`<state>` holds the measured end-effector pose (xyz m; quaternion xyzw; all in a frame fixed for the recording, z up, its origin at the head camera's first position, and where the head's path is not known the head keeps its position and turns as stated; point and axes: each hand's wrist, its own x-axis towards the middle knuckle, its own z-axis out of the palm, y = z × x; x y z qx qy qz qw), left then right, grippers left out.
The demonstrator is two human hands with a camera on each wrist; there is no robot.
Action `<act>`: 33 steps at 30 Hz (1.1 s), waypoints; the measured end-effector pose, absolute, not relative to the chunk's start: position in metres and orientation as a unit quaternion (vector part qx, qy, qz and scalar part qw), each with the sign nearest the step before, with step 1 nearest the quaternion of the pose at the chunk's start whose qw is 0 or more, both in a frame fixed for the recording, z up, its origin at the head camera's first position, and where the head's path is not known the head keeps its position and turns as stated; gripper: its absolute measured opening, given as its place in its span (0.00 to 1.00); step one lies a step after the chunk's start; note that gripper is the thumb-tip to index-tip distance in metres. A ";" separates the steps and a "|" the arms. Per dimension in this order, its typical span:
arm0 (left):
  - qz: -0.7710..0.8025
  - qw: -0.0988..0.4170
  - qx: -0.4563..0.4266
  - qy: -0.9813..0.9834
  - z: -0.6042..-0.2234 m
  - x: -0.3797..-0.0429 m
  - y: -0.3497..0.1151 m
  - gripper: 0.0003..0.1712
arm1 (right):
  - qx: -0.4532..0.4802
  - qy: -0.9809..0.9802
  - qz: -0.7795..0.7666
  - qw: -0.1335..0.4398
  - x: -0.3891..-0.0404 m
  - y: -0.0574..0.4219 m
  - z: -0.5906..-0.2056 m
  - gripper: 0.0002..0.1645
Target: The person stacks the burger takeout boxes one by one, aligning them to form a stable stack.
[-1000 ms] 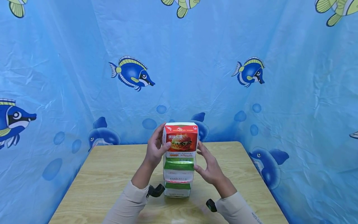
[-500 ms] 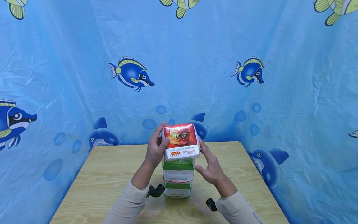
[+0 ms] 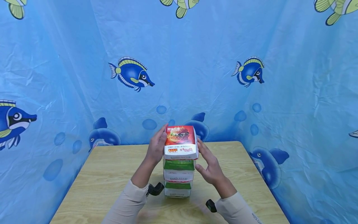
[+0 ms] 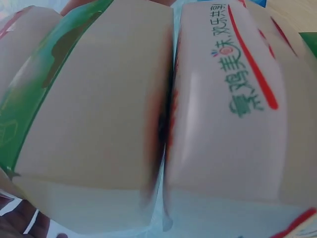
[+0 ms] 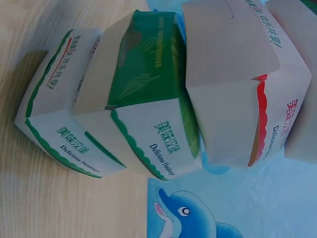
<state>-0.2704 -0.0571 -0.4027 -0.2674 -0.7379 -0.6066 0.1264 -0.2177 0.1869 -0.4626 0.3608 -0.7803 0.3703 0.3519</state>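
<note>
A stack of paper hamburger boxes stands in the middle of the table in the head view. On top is the red-and-white hamburger box, its burger picture facing up. Under it come a green-and-white box and a similar bottom box. My left hand lies along the top box's left side with fingers fairly straight. Fingertips of my right hand rest at its right side, thumb held apart lower down. In the right wrist view, the red-edged box sits squarely beyond the green-lidded box.
The stack stands on a wood-grain table. A blue curtain printed with fish hangs behind and at both sides. Close up, box walls fill the left wrist view.
The red-and-white top box has turned from tilted, burger picture toward the head camera, to lying squarely on the stack. My left thumb has left its face for the side; the right hand barely moved.
</note>
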 end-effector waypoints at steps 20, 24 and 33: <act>-0.638 0.072 -0.287 -0.711 -0.413 -0.273 -0.057 0.35 | 0.313 -0.791 0.436 0.294 -0.219 0.189 -0.466 0.51; -0.650 0.061 -0.306 -0.693 -0.415 -0.274 -0.059 0.33 | 0.311 -0.792 0.441 0.287 -0.219 0.189 -0.466 0.50; -0.655 0.068 -0.305 -0.688 -0.420 -0.276 -0.061 0.34 | 0.310 -0.791 0.444 0.285 -0.219 0.189 -0.466 0.50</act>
